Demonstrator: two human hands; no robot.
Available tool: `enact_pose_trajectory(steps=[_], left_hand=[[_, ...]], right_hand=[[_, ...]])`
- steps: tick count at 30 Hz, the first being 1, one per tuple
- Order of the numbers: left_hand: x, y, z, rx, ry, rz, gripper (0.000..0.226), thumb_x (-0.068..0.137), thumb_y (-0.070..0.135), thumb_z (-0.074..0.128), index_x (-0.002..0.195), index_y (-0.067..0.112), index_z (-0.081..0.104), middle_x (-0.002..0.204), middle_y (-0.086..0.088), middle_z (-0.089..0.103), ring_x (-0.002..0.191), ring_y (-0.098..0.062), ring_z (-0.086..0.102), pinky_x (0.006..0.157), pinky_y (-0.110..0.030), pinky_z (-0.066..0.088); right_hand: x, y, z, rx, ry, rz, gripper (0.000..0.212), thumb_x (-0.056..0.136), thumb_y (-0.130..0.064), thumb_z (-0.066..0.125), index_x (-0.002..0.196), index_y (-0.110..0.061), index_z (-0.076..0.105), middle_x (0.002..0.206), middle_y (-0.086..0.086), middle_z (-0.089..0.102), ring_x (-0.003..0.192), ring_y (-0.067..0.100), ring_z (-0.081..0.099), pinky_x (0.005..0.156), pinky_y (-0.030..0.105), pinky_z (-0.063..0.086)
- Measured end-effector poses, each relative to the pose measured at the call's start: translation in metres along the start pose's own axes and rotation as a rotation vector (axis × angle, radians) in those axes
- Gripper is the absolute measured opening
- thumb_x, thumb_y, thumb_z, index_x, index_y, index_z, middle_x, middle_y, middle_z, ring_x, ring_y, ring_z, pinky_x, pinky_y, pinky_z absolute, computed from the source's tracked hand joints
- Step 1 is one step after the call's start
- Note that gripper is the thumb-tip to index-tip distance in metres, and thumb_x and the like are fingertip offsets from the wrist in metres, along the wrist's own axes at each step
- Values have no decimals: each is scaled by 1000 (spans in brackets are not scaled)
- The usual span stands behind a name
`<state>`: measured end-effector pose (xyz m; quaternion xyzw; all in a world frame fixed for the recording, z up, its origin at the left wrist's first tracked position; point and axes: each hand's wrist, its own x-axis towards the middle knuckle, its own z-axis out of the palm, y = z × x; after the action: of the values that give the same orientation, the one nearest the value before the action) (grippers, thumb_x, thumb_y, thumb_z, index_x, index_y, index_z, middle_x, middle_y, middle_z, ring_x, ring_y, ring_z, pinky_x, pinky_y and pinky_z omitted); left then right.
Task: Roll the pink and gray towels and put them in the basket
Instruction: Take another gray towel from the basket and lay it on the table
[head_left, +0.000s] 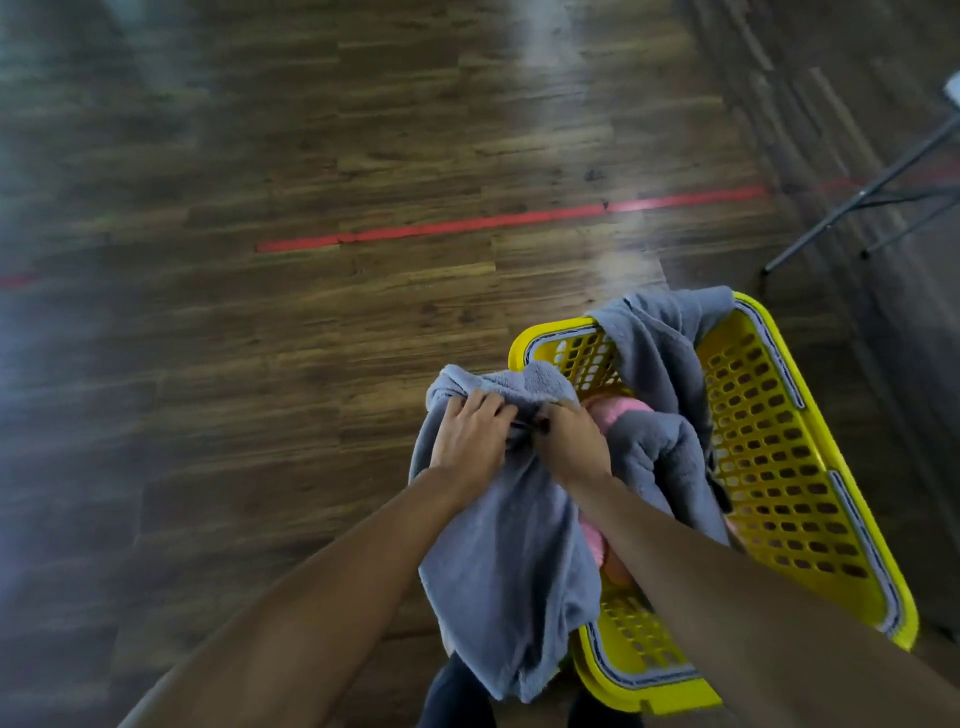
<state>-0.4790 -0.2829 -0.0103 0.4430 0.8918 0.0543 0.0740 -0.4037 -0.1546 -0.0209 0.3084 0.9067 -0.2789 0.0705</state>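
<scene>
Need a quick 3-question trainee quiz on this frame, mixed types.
1. True or false: the left hand and right hand both grip the gray towel.
2. The pink towel lies: A) on a chair B) inside the yellow basket C) on a table.
3. Fill in: the tape line is coloured ___.
Key: 1 true; 2 B; 3 red.

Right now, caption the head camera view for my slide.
Left hand and right hand grip a bunched gray towel at a yellow basket containing a pink towel.
</scene>
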Motion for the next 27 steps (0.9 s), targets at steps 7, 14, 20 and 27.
enact_pose_trajectory(steps=[7,14,20,27], left_hand=[[11,-12,-9,-125,85,91,11,89,20,60,97,20,68,104,1,64,102,-23,55,92,-37,29],[-19,17,-68,-501,71,129,14,93,10,50,81,11,56,82,-1,59,82,-18,53,85,-34,37],[-30,28,-104,-608,131,-7,10,93,14,49,88,11,57,87,0,60,78,-14,51,76,-31,42],[-37,15,-123,-578,226,-210,15,89,13,56,101,18,62,94,1,58,87,-15,57,83,-33,47]], right_hand=[[-20,-9,-3,249,132,31,7,88,-16,59,93,-18,62,90,4,70,86,26,64,74,37,51],[-56,-12,-23,251,248,53,16,82,-16,64,98,-13,65,99,3,61,93,25,56,76,36,45],[-56,-21,-38,306,227,1,24,84,-8,60,105,-12,68,104,10,68,100,32,61,85,39,46],[-60,-15,-102,533,133,-124,23,91,-24,59,72,-13,65,51,0,61,48,9,52,63,33,47]])
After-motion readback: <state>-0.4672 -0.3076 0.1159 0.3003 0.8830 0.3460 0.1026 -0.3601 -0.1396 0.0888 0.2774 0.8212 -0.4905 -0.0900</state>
